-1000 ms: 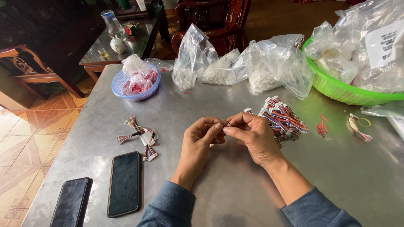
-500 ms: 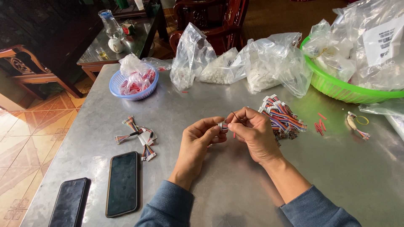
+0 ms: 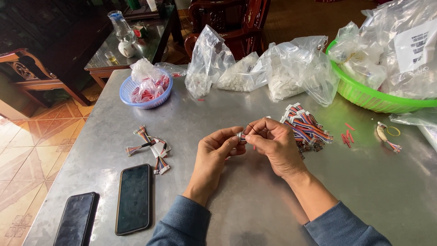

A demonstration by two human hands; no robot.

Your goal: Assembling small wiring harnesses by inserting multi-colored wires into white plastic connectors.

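Note:
My left hand [image 3: 217, 149] and my right hand [image 3: 273, 143] meet above the middle of the steel table [image 3: 373, 182]. Between their fingertips they pinch a small white connector with thin coloured wires [image 3: 242, 135]. Just right of my right hand lies a pile of multicoloured wire harnesses with white plugs [image 3: 307, 127]. A smaller bunch of the same harnesses [image 3: 150, 148] lies to the left of my left hand.
Two dark phones [image 3: 134, 198] [image 3: 76, 219] lie at the near left. A blue basket with a bag of red parts [image 3: 146, 86], clear plastic bags of white parts [image 3: 255, 70] and a green basin of bags [image 3: 378, 98] line the far side. Red pieces [image 3: 347, 136] and a rubber band [image 3: 393, 131] lie right.
My hands have stayed together over the same spot, the fingers shifting slightly on the small connector. Nothing else on the table has moved.

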